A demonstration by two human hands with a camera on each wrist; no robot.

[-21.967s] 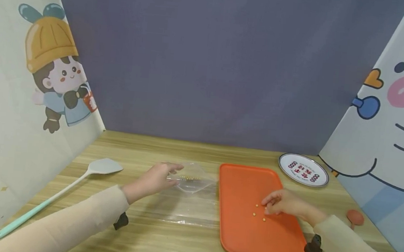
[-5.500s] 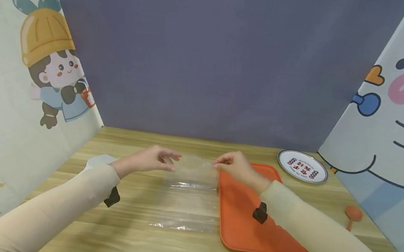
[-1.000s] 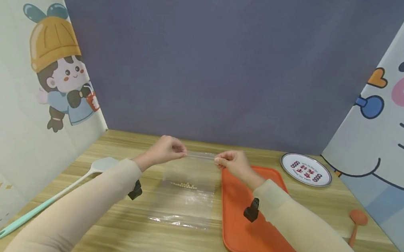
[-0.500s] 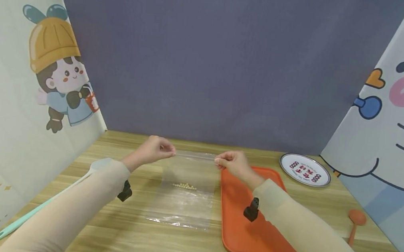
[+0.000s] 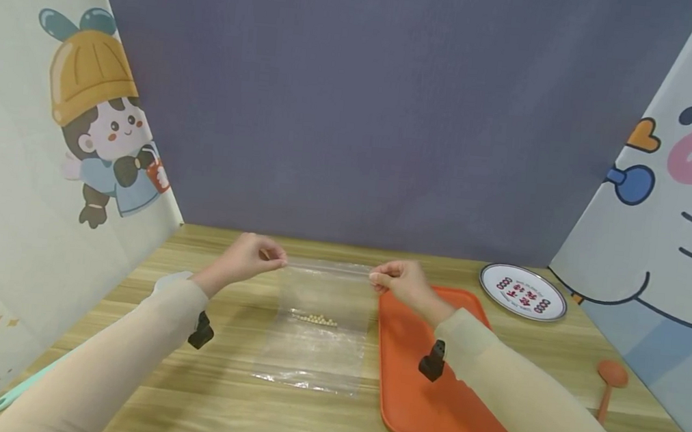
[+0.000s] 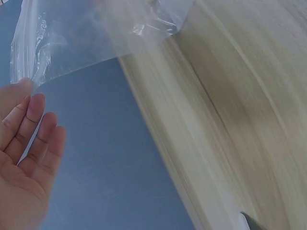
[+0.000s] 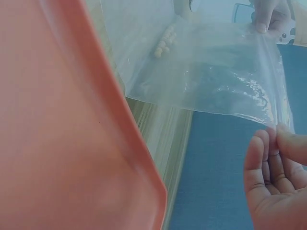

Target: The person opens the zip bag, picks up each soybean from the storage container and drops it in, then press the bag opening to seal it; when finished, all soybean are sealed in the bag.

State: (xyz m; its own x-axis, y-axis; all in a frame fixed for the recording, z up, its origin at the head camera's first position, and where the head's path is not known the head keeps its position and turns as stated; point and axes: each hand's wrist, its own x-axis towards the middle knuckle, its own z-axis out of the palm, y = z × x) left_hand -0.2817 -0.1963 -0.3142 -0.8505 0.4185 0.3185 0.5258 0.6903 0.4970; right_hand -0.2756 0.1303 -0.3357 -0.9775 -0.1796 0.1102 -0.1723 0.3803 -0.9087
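Note:
A clear zip bag point(image 5: 321, 354) is held up by its top edge, its lower part lying on the wooden table. My left hand point(image 5: 254, 257) pinches the top left corner; in the left wrist view, thumb and forefinger meet at the zip strip while the other fingers stay loosely bent. At the opposite corner my right hand point(image 5: 401, 281) pinches the bag point(image 7: 216, 81) the same way, close to the orange tray. Small pale yellow beans point(image 5: 317, 320) sit in a row across the bag's middle, at the fold where it meets the table.
The orange tray point(image 5: 429, 395) lies right of the bag, partly under my right forearm. Farther right are a white plate point(image 5: 523, 292) with red print and a reddish spoon point(image 5: 613, 374). My left sleeve covers much of a spatula point(image 5: 15, 398).
Over the last second my left hand slides left along the bag's top edge to its corner; the right hand stays put. Beans seen on the tray 22 seconds ago no longer show there.

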